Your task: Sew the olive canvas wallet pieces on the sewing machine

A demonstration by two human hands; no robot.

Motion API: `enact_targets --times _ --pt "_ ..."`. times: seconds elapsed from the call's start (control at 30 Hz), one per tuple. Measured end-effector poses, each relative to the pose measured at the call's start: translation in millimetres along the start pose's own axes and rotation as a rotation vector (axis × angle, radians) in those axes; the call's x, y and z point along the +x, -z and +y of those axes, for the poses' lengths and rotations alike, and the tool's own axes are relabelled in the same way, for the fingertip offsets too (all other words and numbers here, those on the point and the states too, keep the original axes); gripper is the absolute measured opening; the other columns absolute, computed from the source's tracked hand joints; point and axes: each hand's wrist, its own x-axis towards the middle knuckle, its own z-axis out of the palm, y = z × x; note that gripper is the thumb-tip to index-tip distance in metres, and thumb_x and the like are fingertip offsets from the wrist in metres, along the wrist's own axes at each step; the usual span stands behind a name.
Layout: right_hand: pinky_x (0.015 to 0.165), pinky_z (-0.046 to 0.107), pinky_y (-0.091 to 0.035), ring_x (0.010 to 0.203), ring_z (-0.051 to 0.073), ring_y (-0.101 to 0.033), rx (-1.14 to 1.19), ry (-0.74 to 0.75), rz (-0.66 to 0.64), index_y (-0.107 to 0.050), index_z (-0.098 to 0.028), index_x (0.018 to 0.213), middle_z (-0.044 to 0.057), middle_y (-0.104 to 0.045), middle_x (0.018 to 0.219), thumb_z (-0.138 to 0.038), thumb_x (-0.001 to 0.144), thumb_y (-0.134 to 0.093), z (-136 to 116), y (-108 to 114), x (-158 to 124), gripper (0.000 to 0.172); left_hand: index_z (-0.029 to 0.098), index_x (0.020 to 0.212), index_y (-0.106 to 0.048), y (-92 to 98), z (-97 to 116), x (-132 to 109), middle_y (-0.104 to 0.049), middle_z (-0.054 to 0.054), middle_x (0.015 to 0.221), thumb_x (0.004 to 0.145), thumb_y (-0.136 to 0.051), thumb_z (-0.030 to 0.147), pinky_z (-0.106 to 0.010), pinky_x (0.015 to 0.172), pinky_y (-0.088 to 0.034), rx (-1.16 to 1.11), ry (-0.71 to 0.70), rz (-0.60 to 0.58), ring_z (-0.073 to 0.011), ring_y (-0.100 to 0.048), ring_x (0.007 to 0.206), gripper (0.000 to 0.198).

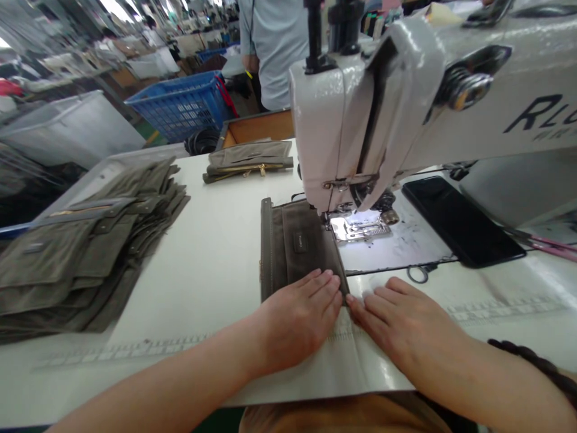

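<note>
One left hand [302,319], spread flat with its fingers together, presses down the dark fabric piece [282,255], while the right hand [401,319], fingers loosely curled, meets its near corner, though whether it pinches the cloth I cannot tell. That piece lies at the needle end of the sewing machine [406,108], its edge seemingly partway through stitching; farther out, a big stack [90,252] at left and zippered pieces [247,157] behind do not show which are finished.

Sewing machine [424,114]: large dark "RL", the rest cut off; smaller letters beneath, unclear.
Pouch [295,258]: patch [300,242] lettering too small for me.
Ruler [509,308]: markings too faint.
</note>
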Motion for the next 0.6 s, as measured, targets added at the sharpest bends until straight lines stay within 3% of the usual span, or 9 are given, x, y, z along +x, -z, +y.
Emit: enact_targets --times 0.27,0.4,0.6 --pt "0.059 0.033 -0.027 0.058 0.016 -0.047 -0.039 -0.025 -0.119 -0.059 -0.017 0.078 0.003 -0.055 0.062 -0.007 0.081 -0.038 18 -6 16 0.024 0.003 0.096 -0.061 -7.7 -26 6 -0.063 -0.013 0.104 0.087 -0.027 0.008 -0.033 0.089 -0.048 0.019 -0.017 0.037 -0.0208 -0.058 0.099 0.035" --pt "0.057 0.032 -0.026 0.057 0.016 -0.046 -0.054 -0.017 -0.145 -0.059 -0.018 0.078 0.003 -0.055 0.061 -0.009 0.084 -0.036 27 -8 26 0.026 0.005 0.097 -0.06 -11.2 -38 7 -0.063 -0.01 0.102 0.085 -0.034 0.009 -0.03 0.091 -0.046 0.053 -0.023 -0.015 -0.0191 -0.057 0.1 0.03" --pt "0.055 0.032 -0.023 0.054 0.015 -0.043 -0.137 0.021 -0.048 -0.061 -0.011 0.084 0.003 -0.051 0.059 -0.01 0.084 -0.036 38 -15 34 0.025 0.007 0.102 -0.059 -12.7 -55 11 -0.063 -0.007 0.104 0.083 -0.042 0.011 -0.028 0.095 -0.043 0.094 -0.033 -0.083 -0.0185 -0.055 0.103 0.025"
